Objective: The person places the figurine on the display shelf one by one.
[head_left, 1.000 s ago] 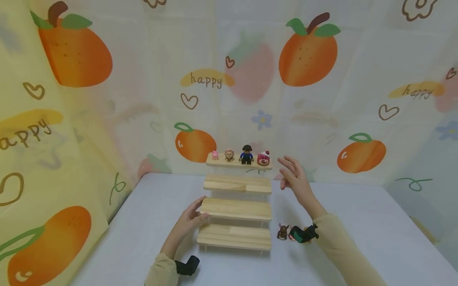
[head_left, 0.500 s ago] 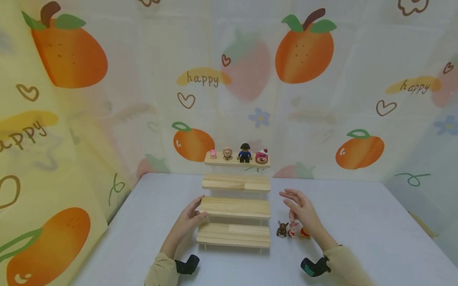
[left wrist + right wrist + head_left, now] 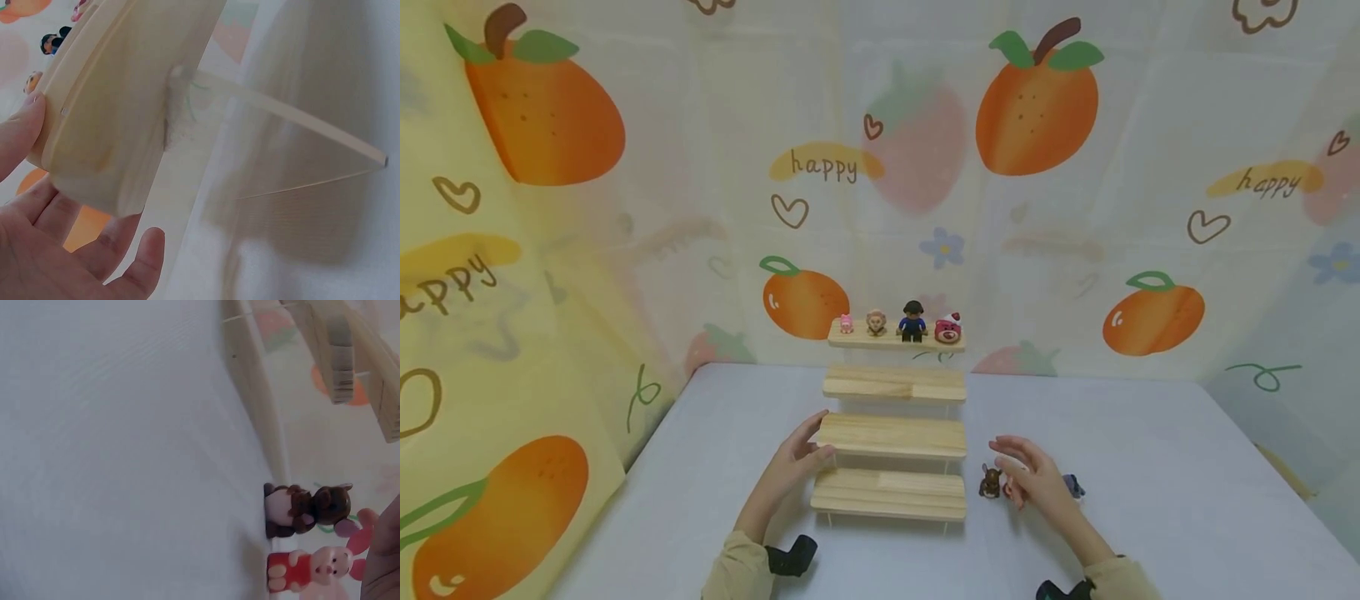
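A wooden step shelf (image 3: 891, 437) with several tiers stands in the middle of the table. My left hand (image 3: 784, 479) holds the left end of one tier; in the left wrist view the thumb (image 3: 24, 128) lies on one side of the board and fingers on the other. My right hand (image 3: 1041, 483) hovers over small figurines right of the shelf, fingers loosely bent. The pink piglet figurine (image 3: 312, 569) stands by its fingertips, mostly covered in the head view. Beside it is a brown eared figurine (image 3: 989, 482). A grey-blue figurine (image 3: 1073, 485) shows partly behind the hand.
On the top tier stand a small pink figurine (image 3: 846, 323), a lion-like figurine (image 3: 876, 322), a dark-haired toy figure (image 3: 913, 322) in blue and a pink bear head (image 3: 948, 329). A fruit-printed cloth (image 3: 1037, 250) hangs behind the white table (image 3: 1165, 467).
My right hand has come down from beside the top tier to the figurines on the table. The left hand stays on the shelf. The head view shifted slightly.
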A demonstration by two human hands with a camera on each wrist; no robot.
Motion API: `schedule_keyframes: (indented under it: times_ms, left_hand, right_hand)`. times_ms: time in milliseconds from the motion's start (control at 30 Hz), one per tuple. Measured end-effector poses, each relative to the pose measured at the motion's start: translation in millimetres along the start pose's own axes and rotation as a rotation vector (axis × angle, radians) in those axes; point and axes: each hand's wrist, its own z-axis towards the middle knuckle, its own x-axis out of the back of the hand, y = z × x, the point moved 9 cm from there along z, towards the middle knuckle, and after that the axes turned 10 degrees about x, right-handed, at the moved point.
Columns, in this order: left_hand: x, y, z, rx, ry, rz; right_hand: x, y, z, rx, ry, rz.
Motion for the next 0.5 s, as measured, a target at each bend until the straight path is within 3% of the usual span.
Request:
schedule_keyframes:
  times_ms: [200,400,500]
  left_hand:
    - [0.1,-0.2,0.4,0.002,-0.003,-0.014]
    - [0.2,-1.6,0.9,0.007,0.001,-0.01]
    - [-0.5,1.6,-0.7,0.011,-0.012,-0.028]
  right_hand:
    - [-6.5,1.9,-3.8,0.015,-0.129,-0.308]
    - [-14.4,0.3,-4.6,0.043,-0.22,-0.37]
    - [-17.4,-3.1,-3.4,0.087,-0.257,-0.455]
